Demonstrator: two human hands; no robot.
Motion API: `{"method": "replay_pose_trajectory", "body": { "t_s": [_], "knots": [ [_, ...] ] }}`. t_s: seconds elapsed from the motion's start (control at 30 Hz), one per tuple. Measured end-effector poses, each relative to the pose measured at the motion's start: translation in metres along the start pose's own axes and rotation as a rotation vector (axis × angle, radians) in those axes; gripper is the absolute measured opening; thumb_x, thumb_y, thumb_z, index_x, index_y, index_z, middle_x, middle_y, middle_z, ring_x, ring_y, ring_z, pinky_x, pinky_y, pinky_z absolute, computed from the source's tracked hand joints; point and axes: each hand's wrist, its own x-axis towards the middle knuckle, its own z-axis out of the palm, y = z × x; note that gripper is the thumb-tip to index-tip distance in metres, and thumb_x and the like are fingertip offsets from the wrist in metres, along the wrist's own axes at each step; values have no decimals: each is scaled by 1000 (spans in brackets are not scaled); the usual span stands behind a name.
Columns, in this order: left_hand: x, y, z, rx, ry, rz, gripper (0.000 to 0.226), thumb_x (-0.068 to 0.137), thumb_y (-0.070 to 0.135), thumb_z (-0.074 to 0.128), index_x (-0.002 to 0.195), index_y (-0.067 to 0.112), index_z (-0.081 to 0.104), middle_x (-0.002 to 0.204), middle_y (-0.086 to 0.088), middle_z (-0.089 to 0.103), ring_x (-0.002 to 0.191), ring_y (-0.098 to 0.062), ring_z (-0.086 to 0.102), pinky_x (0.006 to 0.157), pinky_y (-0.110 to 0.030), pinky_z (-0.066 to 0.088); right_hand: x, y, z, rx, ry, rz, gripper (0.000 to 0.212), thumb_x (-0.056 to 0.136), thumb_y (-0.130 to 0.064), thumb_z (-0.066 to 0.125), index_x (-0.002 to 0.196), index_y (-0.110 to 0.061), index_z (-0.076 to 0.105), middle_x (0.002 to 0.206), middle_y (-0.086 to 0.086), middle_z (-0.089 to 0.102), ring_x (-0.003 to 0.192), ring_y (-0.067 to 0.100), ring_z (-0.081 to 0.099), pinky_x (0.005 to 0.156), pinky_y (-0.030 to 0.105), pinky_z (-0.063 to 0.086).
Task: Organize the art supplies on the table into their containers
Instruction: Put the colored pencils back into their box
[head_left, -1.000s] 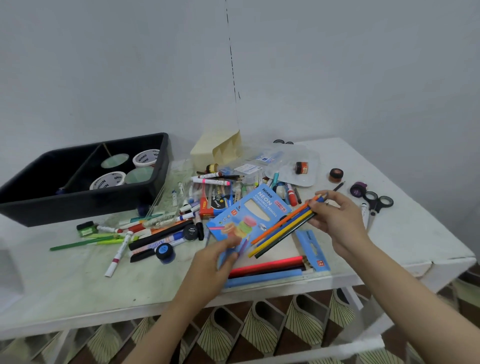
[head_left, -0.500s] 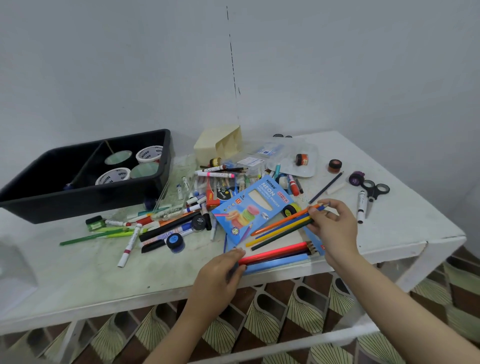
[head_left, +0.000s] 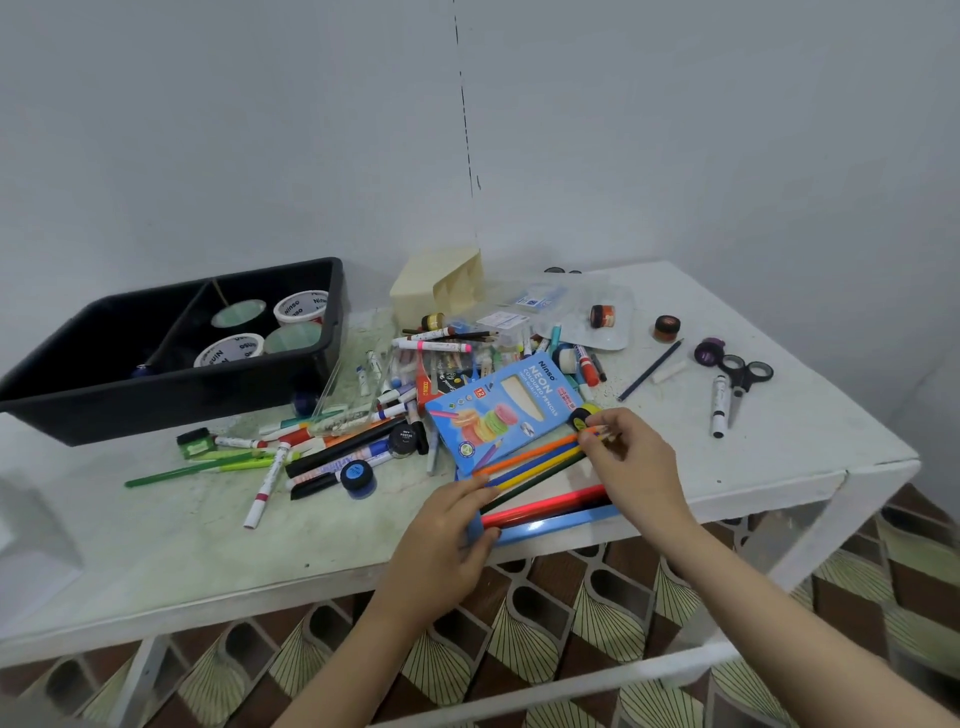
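Right hand (head_left: 636, 470) pinches the upper right ends of a bundle of thin coloured pencils (head_left: 530, 462): orange, blue, yellow and dark green. Its fingertips are curled around them at the centre of the frame. Left hand (head_left: 447, 535) is at the other end of the same bundle. Its fingers lie on the lower left tips and its thumb is beside a thick red stick (head_left: 545, 505). I cannot tell if this hand really clasps the pencils or only touches them. The bundle lies slanted, low over the front part of the white painted table (head_left: 156, 551). It is just below a light blue cardboard pencil box (head_left: 504, 410) with the words "NEON coloured pencils". The red stick lies next to a light blue long bar (head_left: 563, 521), near the front edge of the table.

At the upper left stands a black plastic bin with a divider (head_left: 171, 402), and white tape rolls (head_left: 301, 307) are in its right compartment. Between the bin and the pencil box is a loose heap of markers and pens (head_left: 358, 415), with a small blue paint jar (head_left: 358, 475) at its lower side. To the right of centre lie black-handled scissors (head_left: 744, 373), touching a white marker (head_left: 719, 408).
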Motion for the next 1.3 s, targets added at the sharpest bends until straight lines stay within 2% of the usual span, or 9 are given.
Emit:
{"method": "replay_pose_trajectory", "body": {
  "t_s": [0.13,0.27,0.4,0.53,0.6,0.7,0.87,0.97,1.3],
  "knots": [
    [5,-1,-3,17,-28,4,54,87,37,54,139,25,43,139,19,35,131,4,26,104,-6,12,0,8,-5,-244,-146,-68,34,94,-21,55,127,-15,53,109,-2,57,96,6,49,66,5,36],
    [10,-2,-4,68,-83,33,60,87,38,47,144,23,34,144,19,23,136,6,13,110,-11,0,-1,15,-11,-399,-237,-151,46,96,-24,51,139,-12,42,145,3,39,130,13,37,98,14,27],
    [15,-3,-2,106,-151,54,62,89,32,43,147,22,24,150,15,18,139,5,3,112,-16,-10,-2,23,-16,-525,-375,-202,50,98,-39,41,144,-19,35,155,-2,24,142,14,20,111,25,22],
    [17,-2,-1,105,-157,63,58,87,31,39,144,21,35,148,13,32,137,6,7,110,-14,-13,-3,37,-21,-580,-485,-271,97,76,-81,3,145,-21,35,156,-3,21,143,10,13,111,19,6],
    [17,-3,-2,100,-146,59,58,86,31,41,144,23,35,148,13,34,137,8,7,110,-13,-12,-2,43,-22,-615,-492,-299,109,67,-84,-13,147,-24,30,155,-5,22,143,8,13,112,18,2],
    [20,-3,-2,137,-174,49,63,85,35,36,147,25,27,151,13,26,136,9,1,110,-13,-14,-1,44,-20,-642,-491,-332,104,70,-81,-14,148,-25,25,155,-5,24,143,9,16,112,18,1],
    [27,-3,-1,193,-220,49,77,76,46,17,149,23,21,154,11,18,137,7,-6,110,-18,-19,-2,40,-19,-615,-411,-347,68,89,-57,20,144,-20,35,138,-4,41,121,3,34,97,12,22],
    [27,-4,-2,204,-216,57,77,75,45,17,148,23,24,154,11,22,136,7,-4,109,-16,-20,-2,42,-20,-610,-411,-364,67,89,-57,21,141,-19,41,131,-5,44,112,-1,34,92,12,26],
    [29,-2,-2,153,-146,105,68,77,40,29,142,22,39,144,10,40,128,12,8,108,-11,-14,4,51,-27,-597,-498,-419,62,88,-63,14,131,-30,45,138,-10,47,134,6,31,109,16,12]
  ]
}}
